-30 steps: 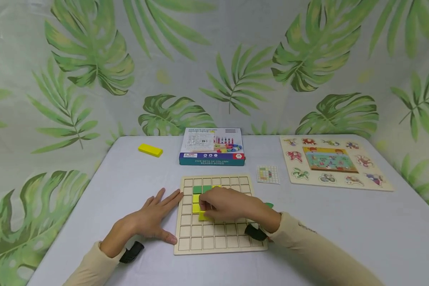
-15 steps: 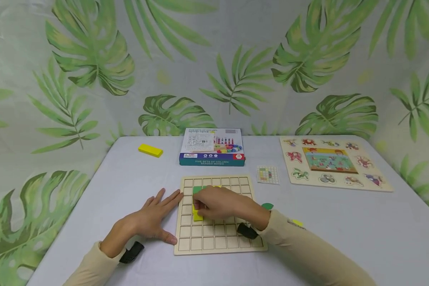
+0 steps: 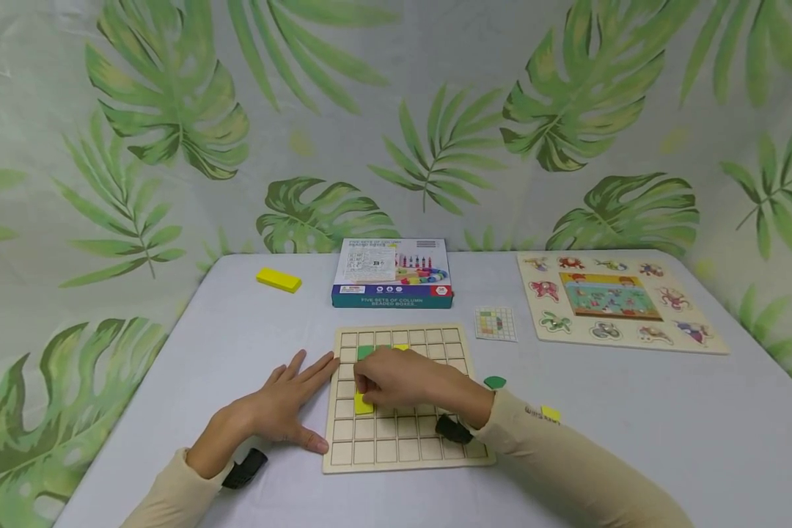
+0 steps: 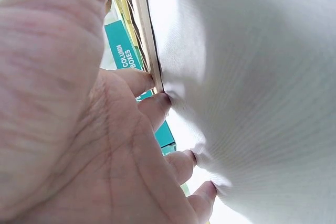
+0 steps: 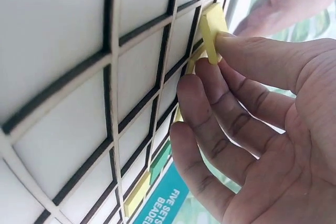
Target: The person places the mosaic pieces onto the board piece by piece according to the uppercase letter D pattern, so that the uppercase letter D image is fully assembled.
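A wooden grid board [image 3: 409,451] lies on the white table. Over its left part, my right hand [image 3: 412,375] pinches a yellow square tile [image 5: 211,27] between thumb and fingers, tilted against the grid in the right wrist view. Whether it touches the board there, I cannot tell. Green [image 3: 365,352] and yellow [image 3: 401,347] tiles sit in upper cells, partly hidden by that hand. My left hand [image 3: 273,405] rests spread on the table, with fingertips and thumb at the board's left edge; in the left wrist view, fingertips [image 4: 157,100] meet that edge.
Right of the board lie a green curved piece [image 3: 495,382] and a yellow piece [image 3: 551,413] beside the sleeve. Behind are a patterned card [image 3: 496,323], a box [image 3: 391,295], a yellow block [image 3: 279,279] and an animal puzzle [image 3: 531,308].
My right hand has shifted left and slightly toward me with the yellow tile, uncovering the green curved piece and a yellow piece beside the sleeve. My left hand stays put.
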A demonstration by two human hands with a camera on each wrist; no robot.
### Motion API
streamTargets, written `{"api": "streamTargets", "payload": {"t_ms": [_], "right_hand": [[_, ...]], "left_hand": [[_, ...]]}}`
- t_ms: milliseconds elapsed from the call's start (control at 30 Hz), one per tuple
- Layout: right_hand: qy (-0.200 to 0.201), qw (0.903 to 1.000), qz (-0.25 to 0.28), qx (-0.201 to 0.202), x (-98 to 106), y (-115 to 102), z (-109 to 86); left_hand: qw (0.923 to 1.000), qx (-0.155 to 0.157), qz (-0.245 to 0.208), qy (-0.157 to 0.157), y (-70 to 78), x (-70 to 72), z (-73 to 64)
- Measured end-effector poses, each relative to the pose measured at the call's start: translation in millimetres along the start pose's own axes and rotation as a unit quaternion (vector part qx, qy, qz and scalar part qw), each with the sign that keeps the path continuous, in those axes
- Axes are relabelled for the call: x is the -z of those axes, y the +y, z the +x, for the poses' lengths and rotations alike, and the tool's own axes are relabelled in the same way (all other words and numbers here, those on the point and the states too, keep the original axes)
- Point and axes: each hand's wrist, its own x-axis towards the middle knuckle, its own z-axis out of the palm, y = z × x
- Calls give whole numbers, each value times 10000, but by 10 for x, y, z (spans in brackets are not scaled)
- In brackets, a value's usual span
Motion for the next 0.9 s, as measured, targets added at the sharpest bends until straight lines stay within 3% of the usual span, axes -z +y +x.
{"api": "streamTargets", "payload": {"t_ms": [400,567,733,900], "right_hand": [[-81,9988,-455,-179,-36,-120,-59],[45,9923,-1206,-274,-76,-206,-122],[183,9822,-1867,-86,-114,-252,-236],[-30,9864,-1645,-13,-91,-219,-361]], "left_hand": [[10000,-29,29,-5,-12,-15,1],[10000,-12,76,-6,-3,-14,1],[10000,49,68,-23,21,-7,3],[9999,104,67,-40,26,-5,-2]]}}
